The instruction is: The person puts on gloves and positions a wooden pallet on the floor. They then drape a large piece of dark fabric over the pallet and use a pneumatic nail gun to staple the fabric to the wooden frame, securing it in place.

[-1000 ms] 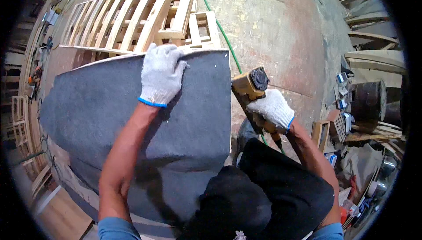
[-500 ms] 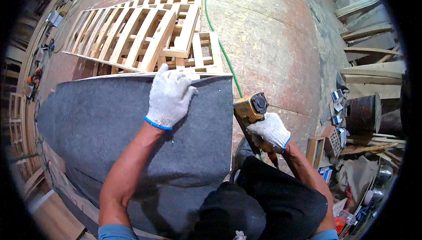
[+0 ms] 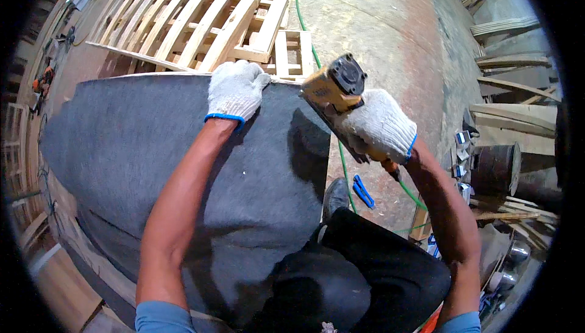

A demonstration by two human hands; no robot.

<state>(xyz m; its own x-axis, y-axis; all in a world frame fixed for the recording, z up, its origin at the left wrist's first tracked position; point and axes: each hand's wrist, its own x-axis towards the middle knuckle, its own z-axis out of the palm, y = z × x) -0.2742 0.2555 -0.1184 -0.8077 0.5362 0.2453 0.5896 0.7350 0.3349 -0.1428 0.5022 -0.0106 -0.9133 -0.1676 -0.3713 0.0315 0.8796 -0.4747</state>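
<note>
The left hand (image 3: 236, 91) bends its fingers over the far edge of the grey fabric (image 3: 152, 144), which lies before the person, perhaps to keep it tight; the tips are hidden, so clenching cannot be told. The right hand (image 3: 379, 127) grasps the yellow air tool (image 3: 331, 92), seemingly raised to clear the fabric. At right, the drum (image 3: 492, 169) shows no content.

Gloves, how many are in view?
2: one white glove is on the left hand, at the far edge of the dark fabric; a second glove is on the right hand, gripping the yellow power tool. More could hide in the clutter.
</note>
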